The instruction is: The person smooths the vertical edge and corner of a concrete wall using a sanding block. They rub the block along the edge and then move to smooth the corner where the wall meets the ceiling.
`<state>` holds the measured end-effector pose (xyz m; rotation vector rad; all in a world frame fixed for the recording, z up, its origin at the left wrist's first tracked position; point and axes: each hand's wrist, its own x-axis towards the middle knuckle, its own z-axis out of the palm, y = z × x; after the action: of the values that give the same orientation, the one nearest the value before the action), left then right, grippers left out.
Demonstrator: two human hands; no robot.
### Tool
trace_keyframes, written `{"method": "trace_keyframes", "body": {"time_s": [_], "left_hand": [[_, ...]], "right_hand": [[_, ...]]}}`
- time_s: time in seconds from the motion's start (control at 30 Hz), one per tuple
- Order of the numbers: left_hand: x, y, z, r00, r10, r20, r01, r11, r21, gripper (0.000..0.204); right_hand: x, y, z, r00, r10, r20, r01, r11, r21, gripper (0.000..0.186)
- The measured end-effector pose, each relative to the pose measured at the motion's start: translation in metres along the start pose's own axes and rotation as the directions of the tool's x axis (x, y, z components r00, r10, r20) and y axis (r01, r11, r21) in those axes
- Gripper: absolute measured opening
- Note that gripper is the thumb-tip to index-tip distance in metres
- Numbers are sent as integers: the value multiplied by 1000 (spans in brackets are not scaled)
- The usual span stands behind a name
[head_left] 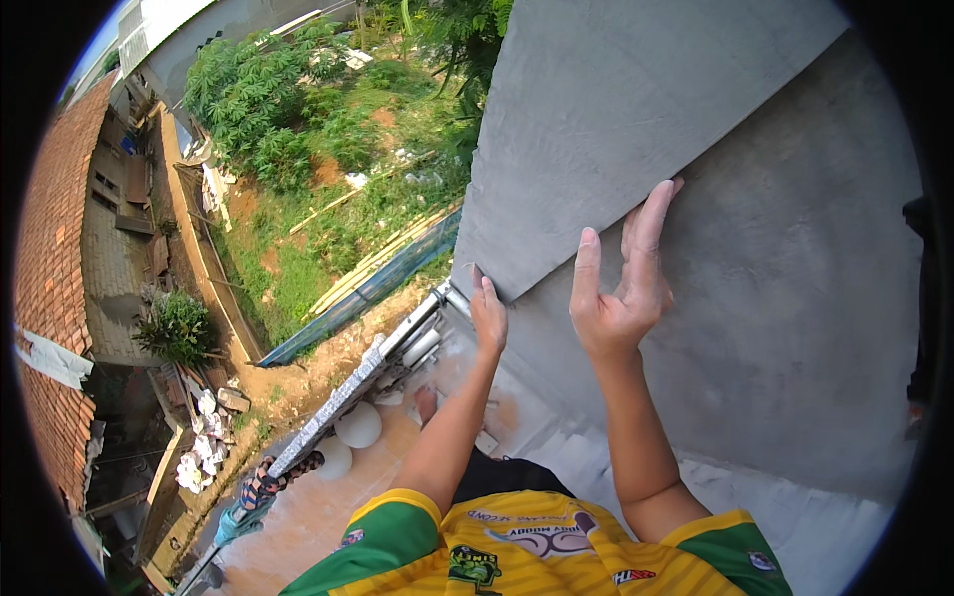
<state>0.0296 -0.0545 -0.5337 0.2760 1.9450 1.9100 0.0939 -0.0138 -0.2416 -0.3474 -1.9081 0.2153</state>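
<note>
wearing a yellow-and-green shirt point(547, 531), reaching forward with both arms point(641, 447); holding the right hand point(628, 303) upright, thumb spread from fingers, near the lower edge of the gray slab point(626, 119) ahead; with the left hand point(488, 318) at its corner, unclear whether pinching.

Floor point(298, 517), tan, smeared pale grey in places; lower centre of frame. On it: two white round objects point(359, 425), side by side, kind unclear; one bare foot point(425, 403), to their right.

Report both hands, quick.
Left hand: at the lower corner of the grey wall; whether it holds anything cannot be told.
Right hand: open, nothing visibly held.
</note>
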Motion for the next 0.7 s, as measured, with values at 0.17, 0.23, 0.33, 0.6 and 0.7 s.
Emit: {"method": "trace_keyframes", "body": {"time_s": [0.17, 0.23, 0.33, 0.6, 0.7], "left_hand": [[14, -5, -9, 971, -192, 142, 220, 950, -220, 54], [-6, -5, 0, 920, -362, 153, 390, 887, -246, 50], [-14, 2, 11, 855, -501, 134, 511, 770, -381, 42], [71, 13, -13, 606, -713, 353, 786, 468, -404, 45], [71, 37, -13, 557, -697, 452, 828, 419, -373, 59]], "right_hand": [[0, 11, -32, 993, 11, 118, -34, 980, 198, 65], [-10, 14, -51, 987, 33, 155, -68, 971, 228, 55], [-44, 12, -82, 941, 133, 311, -193, 966, 172, 44], [-166, -2, -162, 737, 426, 525, -524, 851, 45, 33], [-197, -12, -179, 630, 522, 575, -611, 790, -48, 30]]}}
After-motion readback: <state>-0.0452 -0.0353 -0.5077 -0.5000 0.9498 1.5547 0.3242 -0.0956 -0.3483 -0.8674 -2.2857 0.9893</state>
